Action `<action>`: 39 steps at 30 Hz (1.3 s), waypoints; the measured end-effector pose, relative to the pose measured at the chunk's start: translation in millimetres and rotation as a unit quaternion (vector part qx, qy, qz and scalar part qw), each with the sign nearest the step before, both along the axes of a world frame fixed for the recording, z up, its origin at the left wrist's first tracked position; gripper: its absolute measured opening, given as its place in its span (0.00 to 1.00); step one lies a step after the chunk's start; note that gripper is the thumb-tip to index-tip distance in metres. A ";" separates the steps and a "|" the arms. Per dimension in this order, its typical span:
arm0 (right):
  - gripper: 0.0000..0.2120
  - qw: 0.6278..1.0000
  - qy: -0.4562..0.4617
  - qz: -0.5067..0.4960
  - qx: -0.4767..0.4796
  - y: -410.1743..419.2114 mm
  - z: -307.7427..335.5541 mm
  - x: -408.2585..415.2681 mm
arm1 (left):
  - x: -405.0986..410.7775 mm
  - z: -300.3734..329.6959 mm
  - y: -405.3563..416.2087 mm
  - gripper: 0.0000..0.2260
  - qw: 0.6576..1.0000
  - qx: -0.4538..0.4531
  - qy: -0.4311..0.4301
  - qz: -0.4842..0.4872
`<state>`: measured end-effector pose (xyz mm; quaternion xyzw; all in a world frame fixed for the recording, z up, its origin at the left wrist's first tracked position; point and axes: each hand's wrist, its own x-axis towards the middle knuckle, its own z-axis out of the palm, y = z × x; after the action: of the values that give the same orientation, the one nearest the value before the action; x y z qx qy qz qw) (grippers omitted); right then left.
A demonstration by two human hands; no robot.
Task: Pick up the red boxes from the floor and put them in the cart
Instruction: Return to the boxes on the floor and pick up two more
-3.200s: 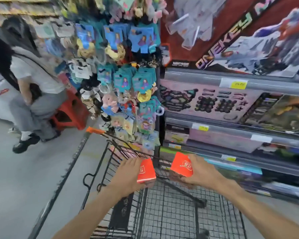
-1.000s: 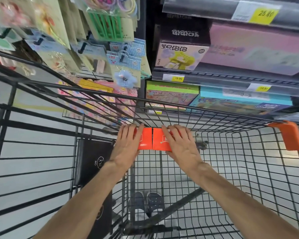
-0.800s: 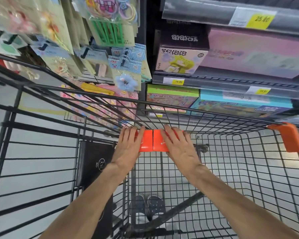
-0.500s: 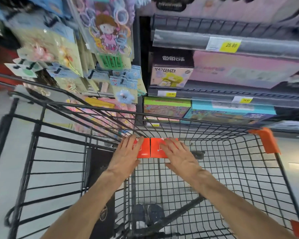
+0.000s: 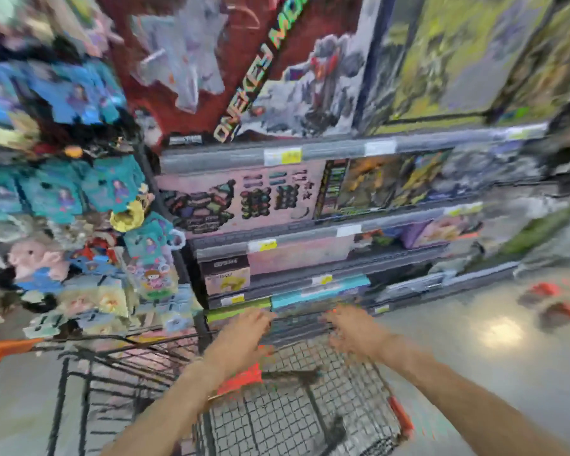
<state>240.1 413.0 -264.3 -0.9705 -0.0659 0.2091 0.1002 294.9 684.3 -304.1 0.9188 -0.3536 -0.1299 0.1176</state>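
The view is heavily blurred by head motion. My left hand (image 5: 242,337) and my right hand (image 5: 352,330) hover over the black wire cart (image 5: 310,413), fingers spread and holding nothing. Red boxes (image 5: 244,378) lie on the cart's mesh floor just below my left wrist, partly hidden by it. More red boxes (image 5: 560,302) lie on the grey floor at the far right, by the foot of the shelves.
Toy shelves (image 5: 326,205) with large boxes stand right behind the cart. A rack of hanging toys and keyrings (image 5: 79,225) fills the left. The cart has orange corner caps (image 5: 4,348). Glossy floor (image 5: 494,357) spreads to the right.
Both hands have let go of the two red boxes and lifted off them; the boxes stay in the cart. My head has swung up and right, showing boxes on the floor.
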 end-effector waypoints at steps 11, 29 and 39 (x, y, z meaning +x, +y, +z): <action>0.46 0.969 -0.164 -0.183 -0.034 -210.4 201.5 -127.8 | -15.2 215.6 -239.3 0.39 0.968 -0.096 -0.134 -0.188; 0.36 0.868 -0.208 -0.444 -0.077 -564.6 235.6 -434.5 | -216.9 270.3 -713.6 0.37 0.870 -0.165 -0.140 -0.444; 0.37 0.825 -0.194 -0.520 -0.107 -747.2 202.0 -493.7 | -233.9 227.1 -934.5 0.35 0.837 -0.160 -0.118 -0.510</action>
<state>-253.5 -334.2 -62.2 -0.8864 0.4529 -0.0606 0.0746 61.0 -250.2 -77.0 0.5849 -0.7993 -0.0037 0.1380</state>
